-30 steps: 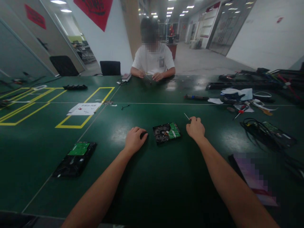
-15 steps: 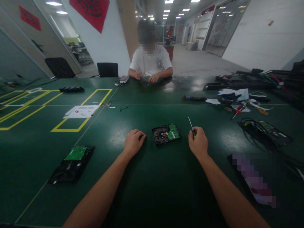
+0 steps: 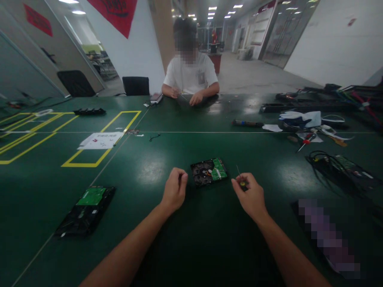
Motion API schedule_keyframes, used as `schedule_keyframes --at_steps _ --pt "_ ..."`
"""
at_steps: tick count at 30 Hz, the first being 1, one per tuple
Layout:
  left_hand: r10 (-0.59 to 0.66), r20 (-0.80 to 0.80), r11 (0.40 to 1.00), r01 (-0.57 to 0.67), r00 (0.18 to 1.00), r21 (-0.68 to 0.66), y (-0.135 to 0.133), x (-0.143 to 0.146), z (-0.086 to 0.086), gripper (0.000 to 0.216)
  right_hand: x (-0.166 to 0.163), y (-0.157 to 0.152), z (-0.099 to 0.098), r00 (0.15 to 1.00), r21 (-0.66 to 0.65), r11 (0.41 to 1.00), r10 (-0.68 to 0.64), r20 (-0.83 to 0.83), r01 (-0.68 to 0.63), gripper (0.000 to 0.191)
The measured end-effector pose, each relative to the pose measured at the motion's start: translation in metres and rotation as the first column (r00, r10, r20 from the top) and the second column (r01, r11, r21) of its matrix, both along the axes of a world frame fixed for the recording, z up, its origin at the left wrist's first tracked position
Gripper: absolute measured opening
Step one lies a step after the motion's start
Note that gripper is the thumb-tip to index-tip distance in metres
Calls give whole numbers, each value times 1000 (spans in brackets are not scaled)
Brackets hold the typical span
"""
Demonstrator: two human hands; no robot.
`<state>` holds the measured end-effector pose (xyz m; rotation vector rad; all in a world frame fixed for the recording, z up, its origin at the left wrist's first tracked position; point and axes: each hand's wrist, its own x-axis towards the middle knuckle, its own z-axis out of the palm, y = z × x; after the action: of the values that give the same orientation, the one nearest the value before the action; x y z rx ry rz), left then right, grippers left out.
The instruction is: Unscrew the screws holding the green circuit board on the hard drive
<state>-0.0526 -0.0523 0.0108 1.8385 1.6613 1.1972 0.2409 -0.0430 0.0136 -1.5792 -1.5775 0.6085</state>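
Observation:
A hard drive [image 3: 209,172] lies on the dark green table between my hands, its green circuit board facing up. To its left, my left hand [image 3: 175,189] is closed, with fingers curled in and the thumb against them; whatever may be inside is hidden. On the other side, my right hand [image 3: 249,193] holds a screwdriver [image 3: 243,184] with a dark and yellow handle, its thin shaft pointing up and away from me. Neither hand touches the drive. A second hard drive [image 3: 86,211] rests further left, also board side up.
Across the table sits a person [image 3: 191,75] with both hands at a dark flat object. Cables and another drive [image 3: 353,169], a red-handled screwdriver [image 3: 306,141] and a blurred-out flat item [image 3: 326,235] lie to the right. Left is a white paper [image 3: 97,141] on yellow tape.
Both hands have drawn slightly nearer to me, the left one turning with its fingers more curled. My right hand has loosened and shifted its hold on the screwdriver. The view has shifted slightly.

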Motion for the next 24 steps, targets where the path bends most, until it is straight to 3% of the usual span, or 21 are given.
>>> schedule_keyframes --at_steps 3,6,10,14,16,20,24 --pt "-170 335 960 233 927 -158 -29 47 5 31 -17 -15 8 967 -93 968 223 -123 -235 25" --pt "-185 604 887 396 775 -237 -47 91 3 38 -28 -25 16 908 -111 924 329 -261 -366 23" --pt "-48 799 881 402 599 -249 -43 127 -2 45 -29 -29 22 843 -58 917 337 -420 -396 19" --pt "99 903 887 375 418 -270 -30 136 -7 47 -26 -27 20 824 -56 920 319 -469 -388 15" --pt "78 910 874 411 407 -259 -28 133 -8 47 -25 -26 19 869 -40 933 316 -381 -357 12" --pt "48 861 897 358 506 -260 -31 123 -6 44 -28 -25 18 934 84 947 319 -162 -309 6" --pt "56 844 899 341 533 -275 -32 122 -3 43 -30 -25 18 947 139 947 305 -106 -290 6"
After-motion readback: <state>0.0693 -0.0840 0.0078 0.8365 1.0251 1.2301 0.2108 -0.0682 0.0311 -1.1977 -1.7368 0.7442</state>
